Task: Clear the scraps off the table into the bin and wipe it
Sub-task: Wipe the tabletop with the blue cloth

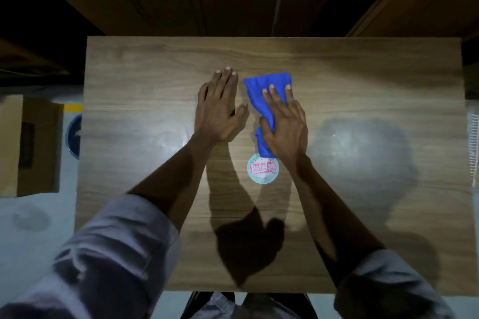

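The blue cloth (267, 83) is pressed onto the middle of the table (363, 72) by the right hand (285, 124), with straight fingers (276, 98). The left hand (217, 111) is laid flat and empty beside it. Because the cloth is bunched up, spots could be missed.

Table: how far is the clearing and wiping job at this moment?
Done, it seems: no loose scraps show on the table, only a round label. In hand: the right hand presses a blue cloth on the wood; the left hand lies flat beside it. Left: probably the dull patch on the right side, and the label if it is a scrap.
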Motion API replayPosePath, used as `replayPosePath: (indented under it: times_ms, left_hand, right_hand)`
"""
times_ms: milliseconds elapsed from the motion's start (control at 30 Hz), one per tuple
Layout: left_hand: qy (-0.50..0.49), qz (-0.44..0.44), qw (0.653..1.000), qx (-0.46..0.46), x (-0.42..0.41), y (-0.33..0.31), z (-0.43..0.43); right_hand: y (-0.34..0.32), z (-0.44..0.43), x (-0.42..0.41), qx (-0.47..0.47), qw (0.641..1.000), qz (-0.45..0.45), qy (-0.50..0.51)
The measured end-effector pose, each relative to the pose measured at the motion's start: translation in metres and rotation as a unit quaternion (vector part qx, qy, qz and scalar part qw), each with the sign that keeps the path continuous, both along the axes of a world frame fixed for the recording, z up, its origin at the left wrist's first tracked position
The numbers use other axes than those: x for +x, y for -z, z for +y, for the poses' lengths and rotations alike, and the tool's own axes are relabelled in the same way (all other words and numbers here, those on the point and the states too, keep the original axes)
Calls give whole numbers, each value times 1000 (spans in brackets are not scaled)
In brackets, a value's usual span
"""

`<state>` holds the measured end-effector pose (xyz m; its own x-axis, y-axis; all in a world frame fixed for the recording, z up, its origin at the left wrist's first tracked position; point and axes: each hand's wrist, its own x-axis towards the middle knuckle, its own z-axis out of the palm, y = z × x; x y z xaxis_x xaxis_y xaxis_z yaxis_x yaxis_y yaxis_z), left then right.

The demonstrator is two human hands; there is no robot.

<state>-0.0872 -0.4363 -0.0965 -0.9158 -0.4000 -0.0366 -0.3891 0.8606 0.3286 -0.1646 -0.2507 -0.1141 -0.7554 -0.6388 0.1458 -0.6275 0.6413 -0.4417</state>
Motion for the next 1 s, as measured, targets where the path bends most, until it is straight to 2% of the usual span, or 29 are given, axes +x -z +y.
replayPosePath:
  times_ms: [67,167,400,567,733,867,1000]
  left_hand:
    - [1,8,1000,-22,10,-3,-22]
    - [-83,-9,996,-34,29,-4,-43]
    - [-92,-10,995,-49,34,6,-48]
    - [-94,10,995,-45,35,5,-49]
    - [-102,30,994,-41,35,6,-49]
    - [-83,47,994,-47,40,6,-51]
    - [-87,47,994,-55,41,9,-50]
  right_hand:
    - [-2,-8,-7,12,1000,-12,22]
    - [-3,-25,-27,23,998,-13,65]
    - [-3,-74,-76,43,995,-23,88]
    - [-5,-115,-79,67,997,-23,44]
    - [-7,-136,-34,49,998,-28,-40]
    - [-10,-108,17,-2,992,-49,-115]
    - [-3,-48,22,-24,989,-58,-131]
